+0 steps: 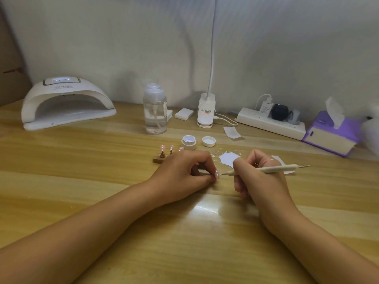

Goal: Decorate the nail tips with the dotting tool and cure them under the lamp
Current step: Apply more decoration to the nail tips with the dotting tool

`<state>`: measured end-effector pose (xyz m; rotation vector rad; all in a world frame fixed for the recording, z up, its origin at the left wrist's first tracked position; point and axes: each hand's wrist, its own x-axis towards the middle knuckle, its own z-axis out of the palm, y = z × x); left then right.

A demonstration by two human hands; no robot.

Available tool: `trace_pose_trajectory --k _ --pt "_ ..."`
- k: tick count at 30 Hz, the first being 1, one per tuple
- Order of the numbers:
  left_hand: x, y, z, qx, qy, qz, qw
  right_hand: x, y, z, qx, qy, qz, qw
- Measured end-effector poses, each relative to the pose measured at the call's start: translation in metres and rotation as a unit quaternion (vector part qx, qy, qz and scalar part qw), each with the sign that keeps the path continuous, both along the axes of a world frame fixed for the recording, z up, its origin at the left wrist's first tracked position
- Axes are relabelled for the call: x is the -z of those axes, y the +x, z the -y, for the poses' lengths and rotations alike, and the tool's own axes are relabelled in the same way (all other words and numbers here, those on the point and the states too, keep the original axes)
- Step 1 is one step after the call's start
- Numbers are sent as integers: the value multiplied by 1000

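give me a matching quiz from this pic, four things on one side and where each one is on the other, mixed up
Things:
1 lamp
2 dotting tool
3 nail tip
4 lid

Places:
a in the right hand
b far left
c beside the open jar
d pinched by the left hand

Pairs: 1-b, 2-a, 3-d, 4-c

Pale pink, perhaps dotted, nail tip (216,174)

Single wide-angle head view, facing forward and down; left hand (185,171), right hand (259,177) close below; table (82,187) beyond.
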<state>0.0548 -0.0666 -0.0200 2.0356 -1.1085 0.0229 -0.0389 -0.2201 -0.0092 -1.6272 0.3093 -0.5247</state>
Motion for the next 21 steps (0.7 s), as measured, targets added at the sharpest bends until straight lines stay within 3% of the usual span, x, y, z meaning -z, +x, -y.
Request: trace_pose_trajectory --k 21 --pt "2 2 1 2 -6 -6 1000 2 2 -1 -25 -22 -14 999"
